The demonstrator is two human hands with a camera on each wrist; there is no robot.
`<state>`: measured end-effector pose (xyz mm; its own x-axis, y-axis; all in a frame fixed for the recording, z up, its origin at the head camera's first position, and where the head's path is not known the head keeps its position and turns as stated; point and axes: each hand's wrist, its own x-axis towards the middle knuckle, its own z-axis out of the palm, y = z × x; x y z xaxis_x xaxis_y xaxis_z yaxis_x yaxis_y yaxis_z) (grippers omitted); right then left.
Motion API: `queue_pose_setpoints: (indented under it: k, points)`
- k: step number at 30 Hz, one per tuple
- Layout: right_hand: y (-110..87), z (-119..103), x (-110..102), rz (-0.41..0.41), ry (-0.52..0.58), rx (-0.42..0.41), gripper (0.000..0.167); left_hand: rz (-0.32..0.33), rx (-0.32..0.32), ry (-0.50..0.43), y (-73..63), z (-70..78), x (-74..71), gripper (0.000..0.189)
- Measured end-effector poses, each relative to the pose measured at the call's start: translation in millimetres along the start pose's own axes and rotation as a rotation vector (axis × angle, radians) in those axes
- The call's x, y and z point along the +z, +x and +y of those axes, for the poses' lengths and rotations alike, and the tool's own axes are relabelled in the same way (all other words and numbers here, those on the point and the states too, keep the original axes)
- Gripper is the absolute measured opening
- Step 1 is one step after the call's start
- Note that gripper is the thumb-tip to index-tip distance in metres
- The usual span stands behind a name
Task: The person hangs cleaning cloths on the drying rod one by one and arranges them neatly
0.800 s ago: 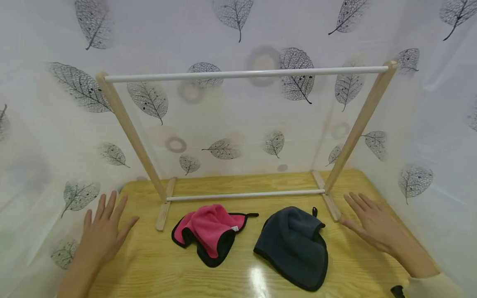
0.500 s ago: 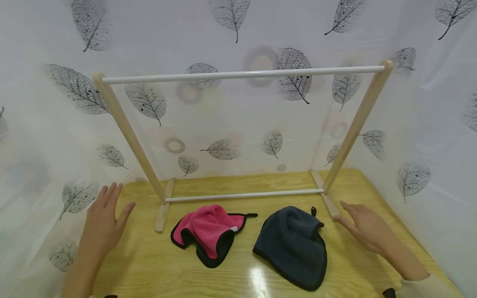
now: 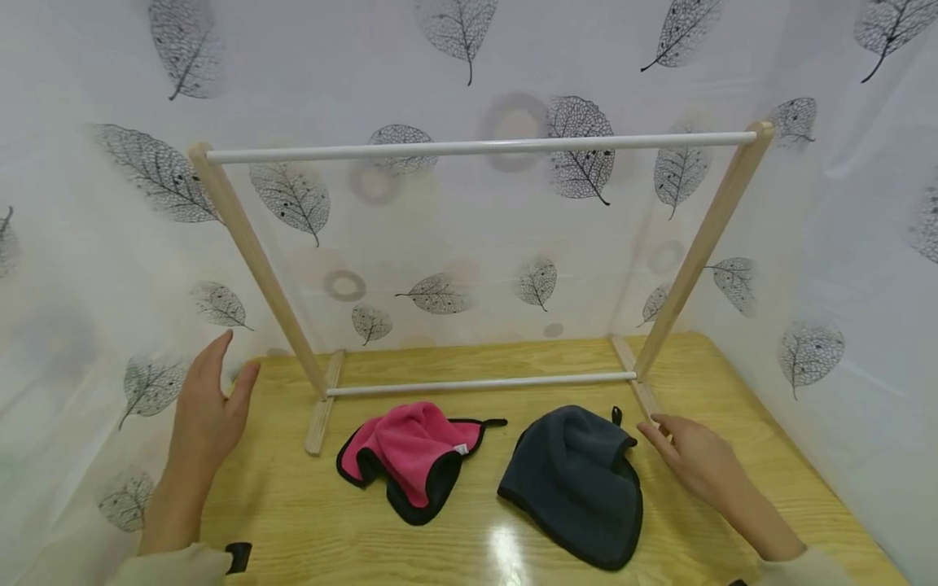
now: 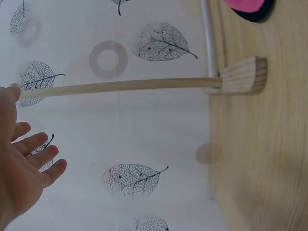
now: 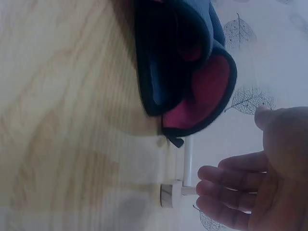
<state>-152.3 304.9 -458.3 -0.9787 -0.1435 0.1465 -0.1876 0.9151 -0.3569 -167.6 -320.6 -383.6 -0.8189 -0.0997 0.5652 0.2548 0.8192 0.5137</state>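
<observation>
- Right hand (image 3: 696, 456): grey cloth (image 3: 575, 488) lies on the desk (image 3: 293, 521) just left of the fingers and spreads from them toward the person. Key relation, by my judgement: its right corner, with a black loop (image 3: 616, 417), is beside the fingertips; of the 2 hands, the right is clearly nearer.
- Long axis of grey cloth: crumpled, so only rough; runs from a raised fold, left of the right fingers, to a rounded corner on the person's side.
- Right fingers: thumb apart from the other 4 digits, nothing held. In the right wrist view they are clear of the cloth.
- Left hand (image 3: 208, 407): thumb and fingers apart, loosely bent, nothing held. Nearest thing to their right is the wooden rack (image 3: 252, 256); contact not certain from the 2 views.
- Pink cloth (image 3: 410, 448): on the desk, right of the left fingers and well apart from them, beyond the rack's left foot (image 3: 322, 407); black trim, crumpled.
- Rack's right foot (image 3: 647, 400): just beyond the right fingertips, its near end partly hidden by them.
- Writing: 1 small white tag (image 3: 461, 449) on pink cloth, too small to read. No brand legible.
</observation>
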Motion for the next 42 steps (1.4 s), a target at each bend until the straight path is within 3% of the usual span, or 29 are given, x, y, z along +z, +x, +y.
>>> queue_pose_setpoints:
  k: [6, 15, 23, 31, 36, 42]
  points:
    - [-1.5, -2, 11, -0.054, 0.016, 0.085, 0.059, 0.017, -0.016, -0.092, 12.3, 6.1, 1.4, 0.058]
    - [0.0, -9, 18, -0.093, 0.06, 0.168, 0.064, 0.133, -0.051, -0.153, 42.2, 19.4, -1.1, 0.053]
    - [7.6, -18, 22, -0.111, 0.109, 0.22, 0.067, 0.167, -0.155, -0.207, 68.4, 30.3, -4.9, 0.055]
    - [15.7, -18, 28, -0.14, 0.156, 0.196, 0.063, 0.206, -0.194, -0.262, 93.0, 34.0, -9.7, 0.055]
    - [20.0, -16, 32, -0.142, 0.18, 0.165, 0.052, 0.176, -0.259, -0.309, 105.2, 34.8, -12.0, 0.055]
    - [22.2, -16, 35, -0.073, 0.207, 0.094, 0.03, 0.158, -0.277, -0.372, 119.7, 36.8, -10.6, 0.055]
